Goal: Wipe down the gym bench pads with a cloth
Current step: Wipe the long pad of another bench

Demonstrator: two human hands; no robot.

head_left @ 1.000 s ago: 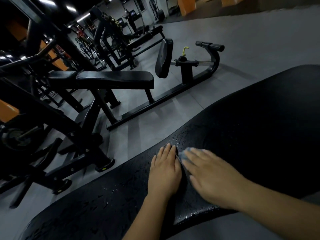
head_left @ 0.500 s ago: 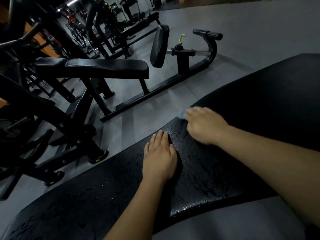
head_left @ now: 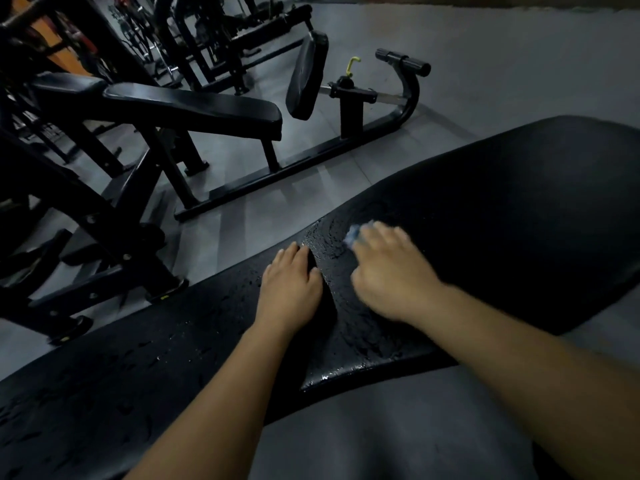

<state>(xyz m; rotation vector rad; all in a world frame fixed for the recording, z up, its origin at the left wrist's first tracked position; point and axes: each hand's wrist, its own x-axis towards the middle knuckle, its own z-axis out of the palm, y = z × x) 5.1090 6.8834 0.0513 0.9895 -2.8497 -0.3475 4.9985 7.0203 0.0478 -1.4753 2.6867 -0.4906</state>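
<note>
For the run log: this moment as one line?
left hand: flat on bench pad | right hand: holds blue cloth on pad, motion-blurred | pad: wet near hands

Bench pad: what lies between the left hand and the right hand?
In the head view, only a strip of wet black bench pad, crossed by a dark seam, lies between the left hand and the right hand.
</note>
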